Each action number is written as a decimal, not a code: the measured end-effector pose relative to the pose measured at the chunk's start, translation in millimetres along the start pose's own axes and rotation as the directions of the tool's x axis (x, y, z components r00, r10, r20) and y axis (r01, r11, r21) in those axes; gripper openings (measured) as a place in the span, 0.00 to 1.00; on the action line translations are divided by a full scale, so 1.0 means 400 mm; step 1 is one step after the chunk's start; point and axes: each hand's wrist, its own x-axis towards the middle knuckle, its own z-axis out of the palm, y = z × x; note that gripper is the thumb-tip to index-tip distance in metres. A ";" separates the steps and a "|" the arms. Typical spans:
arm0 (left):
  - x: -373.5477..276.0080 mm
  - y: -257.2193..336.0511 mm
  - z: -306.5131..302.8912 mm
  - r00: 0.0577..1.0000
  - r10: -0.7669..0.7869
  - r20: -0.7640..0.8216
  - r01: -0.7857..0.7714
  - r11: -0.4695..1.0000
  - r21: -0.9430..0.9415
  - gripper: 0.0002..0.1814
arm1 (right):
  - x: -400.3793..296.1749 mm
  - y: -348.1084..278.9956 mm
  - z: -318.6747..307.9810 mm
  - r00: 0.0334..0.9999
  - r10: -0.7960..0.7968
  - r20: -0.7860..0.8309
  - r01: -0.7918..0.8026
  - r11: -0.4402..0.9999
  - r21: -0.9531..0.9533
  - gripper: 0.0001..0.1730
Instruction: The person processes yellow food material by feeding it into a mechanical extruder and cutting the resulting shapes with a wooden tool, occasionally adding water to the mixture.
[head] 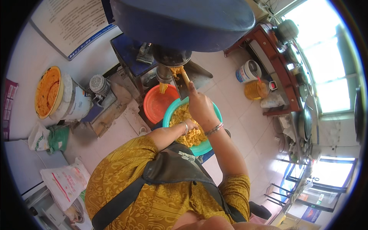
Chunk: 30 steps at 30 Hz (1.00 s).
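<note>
My right hand grips a wooden stick, its far end at the metal feed trough of a machine. Yellow crumbly dough sits at the trough's upper end. Below, my left hand reaches into a teal basin of crumbled yellow dough; my right hand partly covers it, so its grip is unclear. From the machine's metal outlet hangs a yellow dough strip over an orange-red basin.
The machine's large blue housing overhangs the trough. Leftward stand a motor and a basin of orange mash on a bucket. A white bucket and an oil jug stand by a red-brown table at right.
</note>
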 end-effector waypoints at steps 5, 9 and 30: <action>0.020 -0.010 0.002 0.997 -0.049 -0.063 0.041 0.993 -0.113 0.27 | -0.071 0.019 -0.057 1.000 0.010 -0.015 -0.008 0.993 0.116 0.32; 0.041 -0.027 0.007 0.998 -0.039 -0.043 0.032 0.987 -0.155 0.27 | -0.102 0.006 -0.041 0.994 -0.070 -0.087 0.074 0.996 0.046 0.32; 0.064 0.018 0.021 0.997 -0.054 0.055 0.070 0.938 -0.339 0.29 | -0.032 0.011 0.012 1.000 -0.022 -0.006 0.022 0.998 -0.060 0.37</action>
